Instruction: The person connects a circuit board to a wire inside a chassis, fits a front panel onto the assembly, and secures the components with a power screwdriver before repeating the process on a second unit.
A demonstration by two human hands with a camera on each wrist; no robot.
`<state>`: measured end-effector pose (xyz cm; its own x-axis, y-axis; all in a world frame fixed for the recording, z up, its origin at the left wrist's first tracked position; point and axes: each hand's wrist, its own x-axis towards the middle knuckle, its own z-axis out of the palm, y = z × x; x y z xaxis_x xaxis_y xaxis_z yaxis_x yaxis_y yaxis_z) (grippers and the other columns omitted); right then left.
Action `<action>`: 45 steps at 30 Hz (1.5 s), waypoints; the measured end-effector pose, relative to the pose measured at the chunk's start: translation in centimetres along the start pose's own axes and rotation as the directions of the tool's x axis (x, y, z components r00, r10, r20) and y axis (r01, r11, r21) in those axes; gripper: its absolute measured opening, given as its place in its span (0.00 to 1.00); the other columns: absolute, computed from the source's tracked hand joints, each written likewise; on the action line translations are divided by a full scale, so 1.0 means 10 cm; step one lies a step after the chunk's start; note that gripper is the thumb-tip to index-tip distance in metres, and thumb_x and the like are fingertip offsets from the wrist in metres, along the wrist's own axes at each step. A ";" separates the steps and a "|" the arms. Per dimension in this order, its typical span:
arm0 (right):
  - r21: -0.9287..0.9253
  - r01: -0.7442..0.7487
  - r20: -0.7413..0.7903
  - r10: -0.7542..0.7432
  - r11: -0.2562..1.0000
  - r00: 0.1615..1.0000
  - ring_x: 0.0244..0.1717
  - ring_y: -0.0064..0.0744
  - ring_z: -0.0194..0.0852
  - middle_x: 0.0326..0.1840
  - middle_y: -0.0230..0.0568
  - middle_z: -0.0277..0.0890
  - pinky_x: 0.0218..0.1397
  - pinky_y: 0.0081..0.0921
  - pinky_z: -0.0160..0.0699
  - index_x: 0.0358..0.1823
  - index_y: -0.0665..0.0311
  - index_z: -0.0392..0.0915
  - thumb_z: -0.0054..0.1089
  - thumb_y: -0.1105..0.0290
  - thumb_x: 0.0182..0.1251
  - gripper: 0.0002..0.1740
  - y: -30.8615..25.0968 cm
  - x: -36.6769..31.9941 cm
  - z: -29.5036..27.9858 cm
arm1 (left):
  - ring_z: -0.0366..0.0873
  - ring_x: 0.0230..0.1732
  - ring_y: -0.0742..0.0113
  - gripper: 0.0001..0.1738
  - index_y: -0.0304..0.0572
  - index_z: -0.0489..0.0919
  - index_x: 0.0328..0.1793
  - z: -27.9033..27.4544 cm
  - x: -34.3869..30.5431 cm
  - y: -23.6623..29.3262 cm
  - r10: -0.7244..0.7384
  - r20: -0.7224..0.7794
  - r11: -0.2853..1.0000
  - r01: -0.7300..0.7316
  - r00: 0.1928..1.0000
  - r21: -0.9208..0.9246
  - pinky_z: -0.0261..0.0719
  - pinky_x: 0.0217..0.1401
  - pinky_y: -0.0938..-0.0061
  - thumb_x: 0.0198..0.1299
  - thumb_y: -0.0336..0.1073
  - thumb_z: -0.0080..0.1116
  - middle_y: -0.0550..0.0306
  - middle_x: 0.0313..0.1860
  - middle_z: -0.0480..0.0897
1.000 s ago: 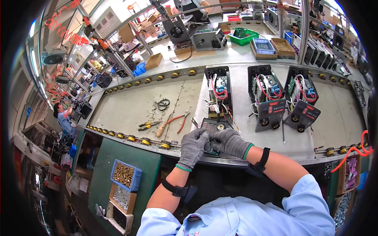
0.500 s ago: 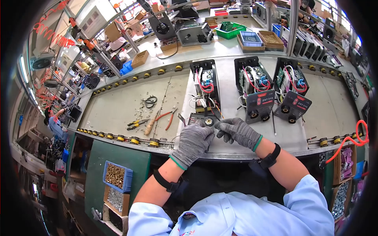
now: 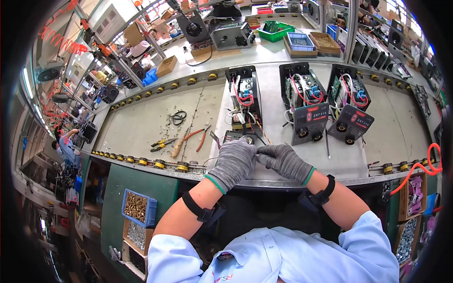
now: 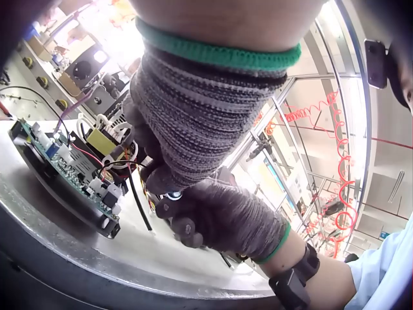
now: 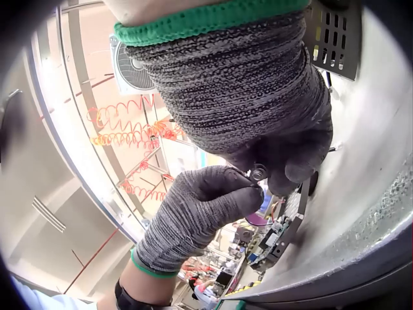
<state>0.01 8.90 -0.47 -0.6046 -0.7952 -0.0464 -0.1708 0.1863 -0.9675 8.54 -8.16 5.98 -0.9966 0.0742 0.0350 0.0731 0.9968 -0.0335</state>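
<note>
"Pinched fine: left hand and right hand meet fingertip to fingertip on a small metal ring."

"Where exactly?"

"Over the near bench edge, just this side of a front panel lying against the leftmost open power unit."

"What worries you?"

"A slip. That ring is tiny and the gloves are thick, so I'd say it could pop loose and drop off the edge, or bounce into the unit's wiring and risk a short. Among the scattered bits near the red-handled pliers it would be hard to spot. Those loose wires beyond the fingers might snag a glove, too."

"And the containers?"

"By the left forearm, a blue bin of brass-coloured fasteners, with a cardboard box of silvery hardware right next to it. Far right, another carton holds purple parts. Across the bench, a green basket has a circuit board in it."
</note>
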 end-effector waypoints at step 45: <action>0.876 -0.333 0.267 0.224 0.350 0.937 0.48 0.49 0.86 0.44 0.50 0.83 0.57 0.49 0.87 0.53 0.73 0.80 0.60 0.67 0.75 0.15 -0.42 0.16 0.21 | 0.78 0.48 0.72 0.28 0.35 0.83 0.57 -0.07 -0.56 -0.97 -0.313 0.089 0.356 0.203 0.946 -0.912 0.76 0.60 0.72 0.71 0.56 0.60 0.59 0.39 0.83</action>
<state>1.40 5.66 2.95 -0.3972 -0.8575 -0.3269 0.8230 -0.1751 -0.5404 13.46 -18.23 6.84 -0.9687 -0.2442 -0.0450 -0.1424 0.3977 0.9064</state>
